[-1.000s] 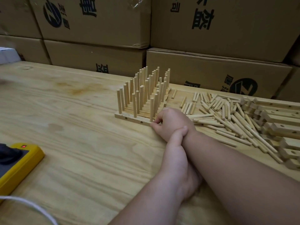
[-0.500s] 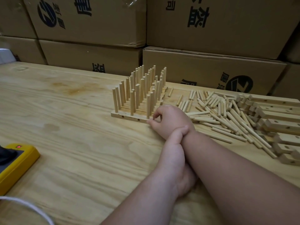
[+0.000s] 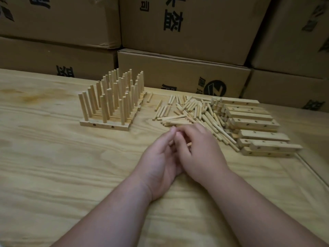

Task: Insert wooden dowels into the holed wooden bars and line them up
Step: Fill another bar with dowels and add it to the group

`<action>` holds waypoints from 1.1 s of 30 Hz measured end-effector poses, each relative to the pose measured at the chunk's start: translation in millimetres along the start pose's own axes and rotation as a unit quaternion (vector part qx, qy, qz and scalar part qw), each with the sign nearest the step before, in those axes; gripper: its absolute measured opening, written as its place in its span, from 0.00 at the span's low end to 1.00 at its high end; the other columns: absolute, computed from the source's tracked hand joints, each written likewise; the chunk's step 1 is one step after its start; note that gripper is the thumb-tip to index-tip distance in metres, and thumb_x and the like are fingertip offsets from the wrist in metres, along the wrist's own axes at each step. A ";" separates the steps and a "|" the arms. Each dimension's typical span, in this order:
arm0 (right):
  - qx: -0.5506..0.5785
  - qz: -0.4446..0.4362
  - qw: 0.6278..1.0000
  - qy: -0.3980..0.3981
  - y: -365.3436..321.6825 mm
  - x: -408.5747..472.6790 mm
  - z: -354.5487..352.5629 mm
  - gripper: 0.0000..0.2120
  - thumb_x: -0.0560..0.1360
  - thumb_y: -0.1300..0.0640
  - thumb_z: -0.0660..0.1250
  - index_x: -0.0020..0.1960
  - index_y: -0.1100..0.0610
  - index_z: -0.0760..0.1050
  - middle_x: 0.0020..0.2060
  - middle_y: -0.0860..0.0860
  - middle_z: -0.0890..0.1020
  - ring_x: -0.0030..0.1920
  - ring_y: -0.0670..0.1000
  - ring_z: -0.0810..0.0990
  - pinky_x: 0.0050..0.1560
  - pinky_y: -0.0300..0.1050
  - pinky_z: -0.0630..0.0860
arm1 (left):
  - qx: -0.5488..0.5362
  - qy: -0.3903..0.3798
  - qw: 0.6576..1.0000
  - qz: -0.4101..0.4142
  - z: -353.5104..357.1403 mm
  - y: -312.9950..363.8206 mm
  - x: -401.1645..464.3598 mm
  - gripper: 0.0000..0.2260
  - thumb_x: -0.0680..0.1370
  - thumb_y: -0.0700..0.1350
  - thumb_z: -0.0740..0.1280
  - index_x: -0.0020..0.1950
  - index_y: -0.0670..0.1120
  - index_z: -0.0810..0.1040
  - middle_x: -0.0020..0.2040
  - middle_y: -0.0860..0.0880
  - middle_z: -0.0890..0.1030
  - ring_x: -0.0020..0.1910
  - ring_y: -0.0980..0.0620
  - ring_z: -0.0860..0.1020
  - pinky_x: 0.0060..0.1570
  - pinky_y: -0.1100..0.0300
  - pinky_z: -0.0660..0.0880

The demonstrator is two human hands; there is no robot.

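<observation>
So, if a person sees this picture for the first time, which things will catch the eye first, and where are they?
The block of finished bars bristling with upright dowels stands left of centre on the wooden table. To its right lies a loose heap of dowels, with empty holed bars stacked beyond it. In front, the left hand and right hand meet, apparently pinching small dowels between them.

black Chinese characters printed on stacked cardboard boxes (image 3: 178, 72) behind the table, mostly cut off or too blurred to read, round black logo (image 3: 215, 90) with a slanted Z-like stroke on the lower middle box
</observation>
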State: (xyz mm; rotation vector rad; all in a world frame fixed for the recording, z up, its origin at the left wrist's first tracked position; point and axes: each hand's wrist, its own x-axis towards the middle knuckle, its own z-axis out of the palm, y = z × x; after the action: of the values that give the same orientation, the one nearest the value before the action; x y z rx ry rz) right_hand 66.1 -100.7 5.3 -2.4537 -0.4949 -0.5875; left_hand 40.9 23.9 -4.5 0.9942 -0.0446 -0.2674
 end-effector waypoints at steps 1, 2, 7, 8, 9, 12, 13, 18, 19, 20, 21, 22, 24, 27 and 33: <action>-0.009 0.008 1.000 0.018 9.5 -10.8 -7.0 0.16 0.77 0.43 0.57 0.59 0.46 0.76 0.51 0.44 0.77 0.54 0.49 0.76 0.56 0.53 0.74 | 0.004 -0.002 1.000 0.003 -0.4 0.5 -0.6 0.29 0.81 0.61 0.58 0.76 0.43 0.69 0.62 0.47 0.81 0.59 0.49 0.81 0.63 0.46 0.75; -0.021 0.028 0.999 0.039 19.9 -18.0 -14.6 0.17 0.77 0.43 0.59 0.62 0.47 0.76 0.53 0.46 0.77 0.56 0.50 0.76 0.58 0.53 0.74 | 0.002 -0.001 1.000 0.009 0.8 1.1 -2.6 0.27 0.81 0.60 0.58 0.74 0.45 0.71 0.65 0.46 0.82 0.62 0.46 0.81 0.62 0.45 0.76; -0.086 0.178 0.974 0.109 71.5 -23.8 -65.1 0.15 0.77 0.49 0.65 0.63 0.49 0.77 0.48 0.47 0.76 0.45 0.48 0.76 0.43 0.46 0.75 | -0.037 0.016 0.999 0.015 4.8 0.4 -1.8 0.22 0.74 0.57 0.64 0.64 0.50 0.79 0.58 0.44 0.85 0.50 0.45 0.85 0.48 0.50 0.80; -0.098 0.209 0.967 0.108 79.8 -22.9 -73.5 0.15 0.78 0.49 0.65 0.64 0.48 0.76 0.44 0.45 0.77 0.41 0.47 0.76 0.38 0.44 0.72 | -0.038 0.020 0.999 0.014 3.8 0.1 -1.2 0.21 0.74 0.57 0.64 0.63 0.50 0.79 0.56 0.44 0.86 0.47 0.45 0.85 0.46 0.51 0.80; -0.106 0.241 0.959 0.105 87.0 -22.6 -80.3 0.16 0.78 0.48 0.64 0.65 0.47 0.75 0.40 0.44 0.78 0.39 0.48 0.76 0.35 0.44 0.71 | -0.044 0.016 0.999 0.014 3.7 0.1 -1.8 0.21 0.74 0.56 0.64 0.63 0.50 0.80 0.55 0.44 0.86 0.45 0.46 0.85 0.44 0.52 0.80; -0.104 0.319 0.938 0.085 101.9 -22.5 -87.6 0.18 0.79 0.44 0.62 0.66 0.48 0.74 0.43 0.48 0.83 0.47 0.55 0.79 0.40 0.48 0.74 | -0.038 0.016 0.999 0.020 1.4 -2.5 0.4 0.20 0.73 0.55 0.65 0.61 0.49 0.81 0.49 0.45 0.86 0.40 0.48 0.84 0.40 0.55 0.80; -0.096 0.334 0.934 0.078 104.2 -22.6 -87.0 0.19 0.79 0.43 0.62 0.66 0.48 0.74 0.47 0.50 0.83 0.51 0.57 0.79 0.43 0.49 0.74 | -0.039 0.016 0.999 0.022 1.2 -2.9 0.8 0.20 0.72 0.55 0.66 0.61 0.49 0.81 0.48 0.45 0.85 0.39 0.49 0.83 0.39 0.55 0.80; -0.067 0.361 0.928 0.062 106.6 -23.0 -84.0 0.20 0.78 0.42 0.63 0.67 0.48 0.75 0.57 0.52 0.82 0.57 0.58 0.78 0.45 0.48 0.72 | -0.035 0.007 0.999 0.023 -1.1 -4.1 2.6 0.19 0.73 0.54 0.66 0.60 0.49 0.82 0.46 0.46 0.84 0.38 0.50 0.82 0.38 0.56 0.79; -0.064 0.361 0.928 0.061 106.4 -22.8 -84.0 0.20 0.78 0.43 0.63 0.68 0.49 0.75 0.58 0.52 0.82 0.58 0.58 0.78 0.46 0.48 0.72 | -0.035 0.007 0.999 0.020 -0.3 -3.3 1.7 0.18 0.73 0.54 0.66 0.60 0.49 0.82 0.46 0.46 0.84 0.38 0.50 0.82 0.38 0.56 0.78; -0.064 0.357 0.930 0.056 106.3 -22.7 -83.9 0.21 0.79 0.44 0.64 0.69 0.49 0.75 0.60 0.53 0.81 0.59 0.58 0.78 0.47 0.48 0.71 | -0.034 0.009 0.999 0.020 -0.4 -3.4 1.7 0.18 0.73 0.54 0.65 0.60 0.49 0.82 0.45 0.45 0.84 0.38 0.50 0.82 0.38 0.56 0.78; -0.067 0.352 0.932 0.049 105.8 -22.6 -83.6 0.21 0.79 0.45 0.64 0.70 0.50 0.74 0.61 0.53 0.81 0.60 0.57 0.78 0.48 0.48 0.71 | -0.033 0.008 0.999 0.020 0.3 -3.0 1.0 0.18 0.73 0.54 0.66 0.60 0.49 0.82 0.45 0.45 0.84 0.37 0.50 0.82 0.38 0.56 0.78; -0.070 0.347 0.934 0.045 105.5 -22.6 -83.0 0.21 0.79 0.45 0.64 0.70 0.51 0.75 0.61 0.53 0.81 0.60 0.57 0.78 0.49 0.47 0.71 | -0.033 0.008 0.999 0.020 0.0 -3.2 1.0 0.18 0.73 0.54 0.66 0.60 0.49 0.82 0.45 0.45 0.84 0.37 0.50 0.82 0.38 0.56 0.78; -0.075 0.337 0.937 0.053 106.5 -22.3 -81.2 0.19 0.79 0.47 0.65 0.67 0.53 0.76 0.56 0.53 0.83 0.55 0.57 0.79 0.46 0.45 0.71 | -0.032 0.009 0.999 0.019 0.1 -3.0 0.2 0.18 0.73 0.54 0.66 0.59 0.49 0.82 0.45 0.46 0.84 0.37 0.50 0.81 0.39 0.56 0.78; -0.074 0.340 0.934 0.076 108.8 -21.0 -78.4 0.16 0.78 0.49 0.65 0.63 0.54 0.77 0.48 0.53 0.83 0.44 0.53 0.75 0.43 0.44 0.69 | -0.032 0.009 0.999 0.019 0.6 -2.8 -0.1 0.18 0.72 0.54 0.66 0.59 0.48 0.82 0.44 0.46 0.84 0.37 0.50 0.81 0.38 0.56 0.78; -0.055 0.289 0.937 0.190 101.6 -18.5 -76.2 0.15 0.79 0.48 0.65 0.62 0.54 0.76 0.37 0.46 0.79 0.39 0.50 0.76 0.41 0.43 0.69 | -0.039 0.011 0.999 0.020 0.7 -3.1 -0.3 0.19 0.72 0.53 0.66 0.59 0.48 0.82 0.44 0.45 0.84 0.36 0.50 0.81 0.38 0.56 0.78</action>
State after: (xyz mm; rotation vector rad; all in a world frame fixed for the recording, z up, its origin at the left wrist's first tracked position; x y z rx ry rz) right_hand 74.8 -228.7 8.6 -2.3363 0.4143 -0.8138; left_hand 39.8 21.8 -6.6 0.9170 -0.0341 -0.2209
